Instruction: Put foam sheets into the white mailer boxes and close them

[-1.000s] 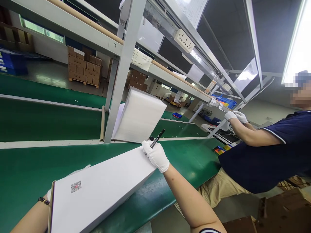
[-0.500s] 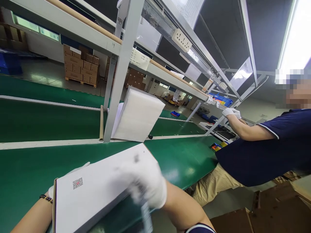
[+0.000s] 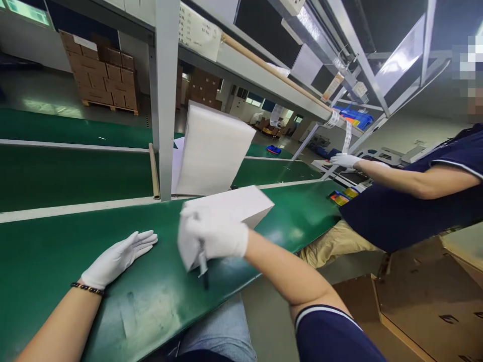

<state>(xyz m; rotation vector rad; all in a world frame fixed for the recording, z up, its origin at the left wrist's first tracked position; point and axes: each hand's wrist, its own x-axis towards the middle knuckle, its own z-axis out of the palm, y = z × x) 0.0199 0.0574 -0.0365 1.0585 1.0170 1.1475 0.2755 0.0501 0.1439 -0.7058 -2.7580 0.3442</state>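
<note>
My right hand (image 3: 217, 236), in a white glove, presses on the near end of a flat white box (image 3: 241, 203) lying on the green belt (image 3: 56, 251), and a black marker pen (image 3: 203, 264) hangs down from its fingers. My left hand (image 3: 116, 257), also gloved, rests flat and empty on the belt to the left of the box, apart from it. A stack of white foam sheets (image 3: 213, 151) leans upright against a grey frame post (image 3: 166, 95) just behind the box.
A co-worker in a navy shirt (image 3: 407, 211) sits at the right, a gloved hand (image 3: 345, 160) reaching onto the belt's far end. Brown cartons (image 3: 426, 296) lie on the floor at lower right. Stacked cardboard boxes (image 3: 100, 70) stand far back.
The white box has slid right along the belt, away from my left hand, which let go and now lies flat. My right hand swung down onto the box's end with the pen.
</note>
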